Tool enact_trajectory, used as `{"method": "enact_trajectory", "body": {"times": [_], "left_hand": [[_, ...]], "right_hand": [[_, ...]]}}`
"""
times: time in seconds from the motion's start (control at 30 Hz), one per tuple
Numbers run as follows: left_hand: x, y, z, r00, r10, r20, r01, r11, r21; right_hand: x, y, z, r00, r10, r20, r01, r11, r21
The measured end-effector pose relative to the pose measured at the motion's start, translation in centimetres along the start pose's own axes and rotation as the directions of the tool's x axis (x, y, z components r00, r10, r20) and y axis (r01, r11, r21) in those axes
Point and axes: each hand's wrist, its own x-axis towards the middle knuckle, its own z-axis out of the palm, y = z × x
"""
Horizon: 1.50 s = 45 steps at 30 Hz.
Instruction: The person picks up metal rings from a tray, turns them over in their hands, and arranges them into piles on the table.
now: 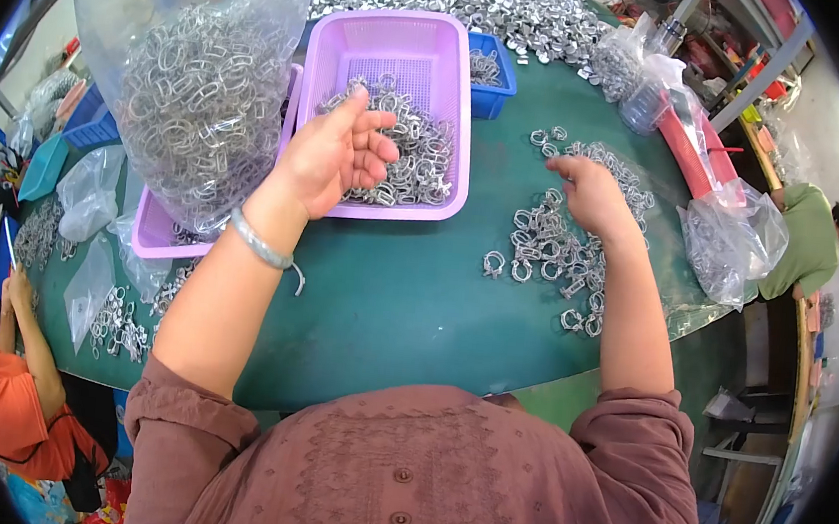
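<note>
My left hand (337, 155) hovers over the near left part of a purple plastic basket (460, 166), palm turned up and fingers loosely bent and apart. I see nothing in it. Small silver metal ring clamps (418, 162) lie heaped inside the basket, just beyond and beside my fingers. To the right, my right hand (595, 196) is above a loose pile of the same ring clamps (550, 235) on the green table (390, 309). Its thumb and forefinger stand apart, pointing left; the other fingers are hidden.
A big clear bag of ring clamps (198, 108) leans in a second purple basket (157, 234) at left. Many flat metal pieces (462, 1) cover the far table, behind a blue bin (489, 98). Other people (13, 406) (808, 241) are at both sides.
</note>
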Motion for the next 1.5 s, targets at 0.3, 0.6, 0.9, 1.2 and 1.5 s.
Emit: {"method": "enact_trajectory", "body": {"times": [0.3,0.6,0.9,1.2,1.5], "left_hand": [[-4.2,-4.0,-0.3,0.994,-0.036,0.100,0.010,0.968,0.250],[-6.8,-7.5,-0.3,0.991,-0.042,0.130,0.007,0.966,0.258],[-7.0,-8.8,-0.8,0.993,-0.037,0.113,0.010,0.974,0.228],[-7.8,-9.2,0.1,0.989,0.051,0.139,-0.074,0.983,0.171],[-7.0,-8.9,-1.5,0.969,0.246,-0.004,-0.246,0.969,-0.013]], "right_hand": [[-1.1,3.3,2.2,0.985,-0.171,0.026,0.173,0.978,-0.117],[-1.4,0.8,-0.4,0.987,-0.116,-0.110,0.117,0.993,-0.003],[-3.6,0.2,-4.2,0.992,-0.127,0.000,0.120,0.931,-0.345],[-4.6,-9.9,0.6,0.867,-0.489,-0.092,0.470,0.744,0.474],[-3.4,-15.4,6.6,0.799,-0.504,-0.329,0.602,0.652,0.461]]}}
